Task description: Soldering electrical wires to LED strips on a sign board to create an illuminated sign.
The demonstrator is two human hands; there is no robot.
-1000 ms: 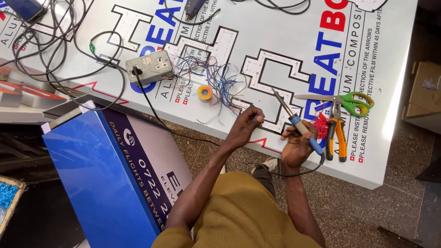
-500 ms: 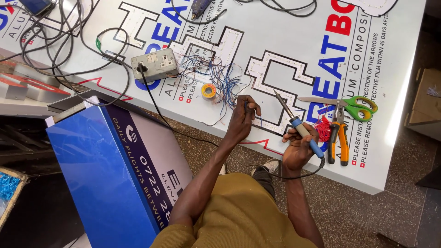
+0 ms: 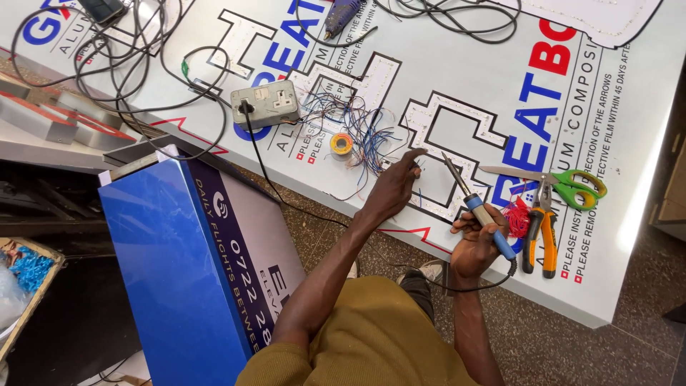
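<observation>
- Soldering iron (image 3: 477, 204), centre-right of the frame: the right hand (image 3: 477, 239) has its fingers (image 3: 468, 227) closed round the blue handle, metal tip aimed up-left over the white channel letter (image 3: 446, 150).
- Judged light and rigid; the handle is the only safe hold, since the tip may be hot, and its trailing cord could drag.
- Left hand (image 3: 391, 189), just left of the iron, pinches its fingers on a thin wire at the letter's edge.
- Loose blue wires (image 3: 368, 132) and a solder reel (image 3: 341, 143) lie just beyond, toward centre frame.
- Orange pliers (image 3: 541, 232) and green scissors (image 3: 564, 182) rest right of the iron on the printed worktop (image 3: 629, 214).
- Grey socket box (image 3: 266, 104) sits upper left of centre.
</observation>
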